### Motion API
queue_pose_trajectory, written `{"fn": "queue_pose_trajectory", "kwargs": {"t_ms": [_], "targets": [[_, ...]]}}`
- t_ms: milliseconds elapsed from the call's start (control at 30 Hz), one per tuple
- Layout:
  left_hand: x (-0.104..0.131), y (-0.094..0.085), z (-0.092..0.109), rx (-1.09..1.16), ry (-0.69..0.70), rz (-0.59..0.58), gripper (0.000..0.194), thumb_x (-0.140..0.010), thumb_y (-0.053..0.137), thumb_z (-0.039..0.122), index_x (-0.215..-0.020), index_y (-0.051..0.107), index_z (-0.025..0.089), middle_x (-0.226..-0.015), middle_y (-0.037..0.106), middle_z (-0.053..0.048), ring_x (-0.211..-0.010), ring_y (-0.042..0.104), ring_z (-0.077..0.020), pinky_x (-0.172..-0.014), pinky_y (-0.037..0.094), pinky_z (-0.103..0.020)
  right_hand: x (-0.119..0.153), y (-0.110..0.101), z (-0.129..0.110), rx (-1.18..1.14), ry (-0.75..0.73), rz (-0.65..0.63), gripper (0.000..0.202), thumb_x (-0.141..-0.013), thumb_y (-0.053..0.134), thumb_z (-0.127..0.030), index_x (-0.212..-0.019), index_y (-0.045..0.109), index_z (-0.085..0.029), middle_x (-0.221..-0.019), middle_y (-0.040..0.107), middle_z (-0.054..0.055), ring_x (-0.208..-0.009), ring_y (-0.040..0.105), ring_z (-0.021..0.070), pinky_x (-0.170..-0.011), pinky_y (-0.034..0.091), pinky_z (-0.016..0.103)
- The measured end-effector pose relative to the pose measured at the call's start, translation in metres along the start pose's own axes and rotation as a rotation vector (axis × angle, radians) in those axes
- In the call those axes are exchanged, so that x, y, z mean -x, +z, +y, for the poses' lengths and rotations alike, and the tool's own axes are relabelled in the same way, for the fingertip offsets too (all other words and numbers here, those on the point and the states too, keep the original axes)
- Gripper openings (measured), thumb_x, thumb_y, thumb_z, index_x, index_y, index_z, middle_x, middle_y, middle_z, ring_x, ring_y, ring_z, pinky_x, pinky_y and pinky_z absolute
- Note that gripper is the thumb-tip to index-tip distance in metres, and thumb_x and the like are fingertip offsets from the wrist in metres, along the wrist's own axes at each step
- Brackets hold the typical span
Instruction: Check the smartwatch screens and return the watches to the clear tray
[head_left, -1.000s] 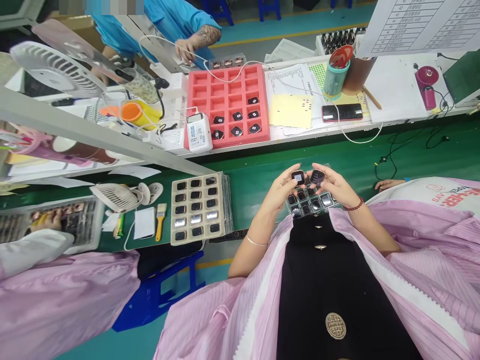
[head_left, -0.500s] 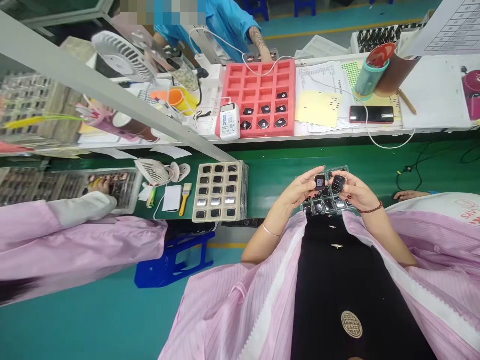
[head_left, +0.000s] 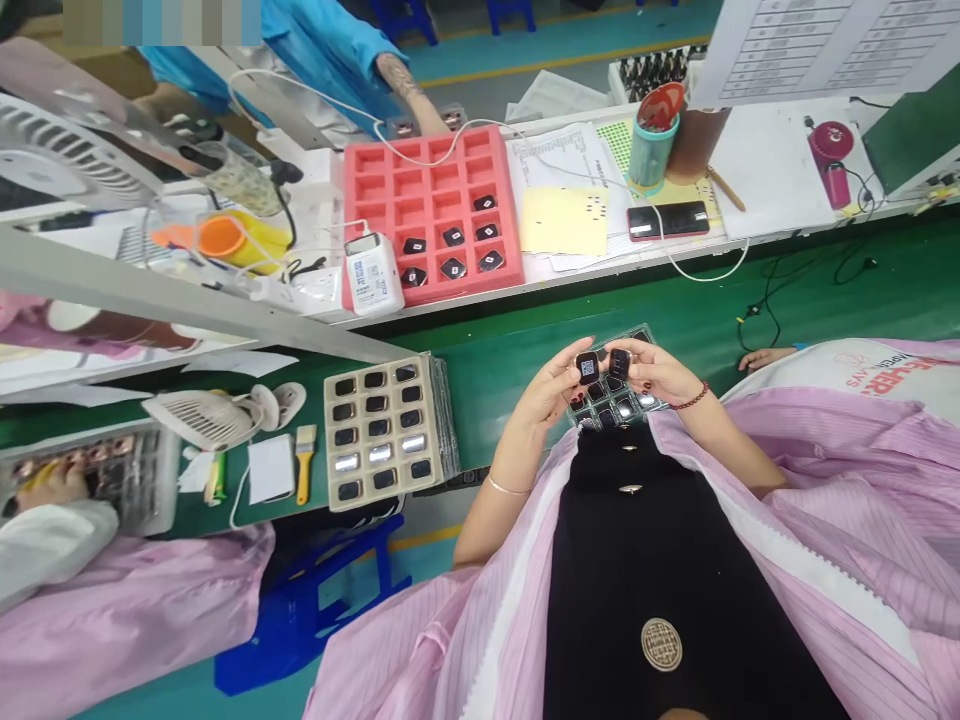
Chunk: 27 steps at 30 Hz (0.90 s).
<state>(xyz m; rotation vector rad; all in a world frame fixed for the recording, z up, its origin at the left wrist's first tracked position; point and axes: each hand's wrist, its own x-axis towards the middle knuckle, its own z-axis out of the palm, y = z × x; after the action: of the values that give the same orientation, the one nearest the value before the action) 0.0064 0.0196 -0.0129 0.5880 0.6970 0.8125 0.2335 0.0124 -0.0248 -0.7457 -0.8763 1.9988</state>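
My left hand [head_left: 551, 388] grips a dark square watch body [head_left: 587, 369] whose near face shows a white QR code. In my right hand [head_left: 664, 376] is a second dark watch body [head_left: 619, 364], tilted and pinched between thumb and fingers. The two pieces are side by side, close together in front of my chest. Beneath both hands is a clear plastic tray [head_left: 640, 332] with several similar dark square pieces in its pockets; my hands hide part of it.
To the left stands a stack of beige trays [head_left: 330, 425] with watch bodies, near a yellow brush [head_left: 304, 465] and a small white fan [head_left: 199, 415]. A red foam tray [head_left: 514, 230] rests on the shelf ahead. Co-workers' hands [head_left: 52, 485] are at left, across and at right.
The view has swung to the right, so everything appears further left. My hands still hold the two watch bodies; the right one has turned slightly.
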Motion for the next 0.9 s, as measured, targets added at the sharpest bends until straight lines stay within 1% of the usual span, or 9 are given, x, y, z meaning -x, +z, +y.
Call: {"fn": "queue_pose_trajectory", "kwargs": {"t_ms": [100, 267, 400, 533, 633, 700, 800, 833, 900], "targets": [[-0.003, 0.000, 0.001, -0.039, -0.015, 0.007, 0.065, -0.070, 0.091, 0.037, -0.130, 0.070, 0.024, -0.106, 0.077, -0.005, -0.079, 0.068, -0.0153, -0.068, 0.049, -0.025, -0.001, -0.003, 0.000, -0.004, -0.009, -0.009, 0.050, -0.076, 0.087, -0.029, -0.123, 0.068, -0.023, -0.105, 0.075, 0.002, -0.051, 0.045, 0.0024, -0.044, 0.040, 0.016], [-0.007, -0.002, 0.001, -0.081, -0.011, -0.008, 0.064, -0.071, 0.089, 0.038, -0.131, 0.069, 0.025, -0.104, 0.076, -0.005, -0.080, 0.067, -0.0154, -0.062, 0.044, -0.023, -0.003, -0.007, 0.000, 0.004, -0.006, 0.010, 0.053, -0.076, 0.087, -0.028, -0.124, 0.067, -0.021, -0.106, 0.075, 0.003, -0.053, 0.049, 0.0035, -0.046, 0.043, 0.016], [-0.008, 0.000, 0.002, -0.077, 0.003, -0.022, 0.061, -0.072, 0.089, 0.039, -0.129, 0.069, 0.027, -0.105, 0.076, -0.004, -0.089, 0.069, -0.0178, -0.067, 0.047, -0.024, -0.004, -0.009, 0.001, 0.022, -0.016, 0.026, 0.054, -0.076, 0.088, -0.028, -0.125, 0.067, -0.020, -0.105, 0.074, 0.003, -0.057, 0.052, 0.0046, -0.048, 0.044, 0.016], [-0.010, 0.001, 0.003, -0.078, 0.024, -0.020, 0.061, -0.072, 0.090, 0.038, -0.127, 0.069, 0.027, -0.100, 0.075, -0.002, -0.078, 0.067, -0.0138, -0.064, 0.047, -0.023, -0.005, -0.009, 0.001, 0.048, -0.029, 0.038, 0.054, -0.075, 0.088, -0.029, -0.124, 0.067, -0.020, -0.104, 0.074, 0.003, -0.056, 0.052, 0.0039, -0.048, 0.047, 0.016], [-0.012, -0.002, 0.002, -0.090, 0.017, -0.011, 0.060, -0.071, 0.089, 0.040, -0.126, 0.069, 0.025, -0.098, 0.074, -0.003, -0.072, 0.066, -0.0131, -0.063, 0.049, -0.024, -0.005, -0.011, -0.001, 0.101, -0.022, 0.059, 0.055, -0.076, 0.087, -0.030, -0.127, 0.067, -0.020, -0.104, 0.075, 0.003, -0.059, 0.059, 0.0057, -0.052, 0.052, 0.018], [-0.015, -0.005, 0.002, -0.161, 0.008, 0.028, 0.055, -0.075, 0.085, 0.041, -0.124, 0.068, 0.022, -0.102, 0.075, -0.005, -0.075, 0.068, -0.0149, -0.065, 0.051, -0.025, -0.005, -0.013, -0.003, 0.167, 0.009, 0.095, 0.057, -0.078, 0.085, -0.029, -0.132, 0.066, -0.021, -0.109, 0.076, 0.005, -0.069, 0.067, 0.0100, -0.059, 0.058, 0.021], [-0.018, -0.008, -0.001, -0.331, 0.050, 0.109, 0.049, -0.076, 0.082, 0.032, -0.122, 0.068, 0.020, -0.106, 0.074, -0.006, -0.084, 0.072, -0.0182, -0.066, 0.052, -0.026, -0.006, -0.016, -0.003, 0.247, 0.050, 0.141, 0.060, -0.080, 0.081, -0.027, -0.137, 0.063, -0.022, -0.124, 0.074, 0.009, -0.085, 0.074, 0.0161, -0.067, 0.063, 0.026], [-0.018, -0.008, -0.002, -0.377, 0.074, 0.125, 0.048, -0.075, 0.081, 0.028, -0.120, 0.068, 0.020, -0.105, 0.074, -0.005, -0.084, 0.072, -0.0186, -0.066, 0.051, -0.025, -0.006, -0.016, -0.003, 0.269, 0.048, 0.148, 0.058, -0.080, 0.079, -0.026, -0.136, 0.064, -0.022, -0.126, 0.074, 0.009, -0.085, 0.075, 0.0163, -0.068, 0.063, 0.026], [-0.018, -0.006, -0.005, -0.436, 0.105, 0.139, 0.041, -0.073, 0.079, 0.023, -0.112, 0.068, 0.019, -0.097, 0.073, -0.004, -0.079, 0.071, -0.0178, -0.063, 0.049, -0.025, -0.007, -0.016, -0.001, 0.315, 0.030, 0.152, 0.052, -0.082, 0.076, -0.024, -0.132, 0.066, -0.020, -0.120, 0.076, 0.009, -0.080, 0.074, 0.0152, -0.066, 0.062, 0.026]]}}
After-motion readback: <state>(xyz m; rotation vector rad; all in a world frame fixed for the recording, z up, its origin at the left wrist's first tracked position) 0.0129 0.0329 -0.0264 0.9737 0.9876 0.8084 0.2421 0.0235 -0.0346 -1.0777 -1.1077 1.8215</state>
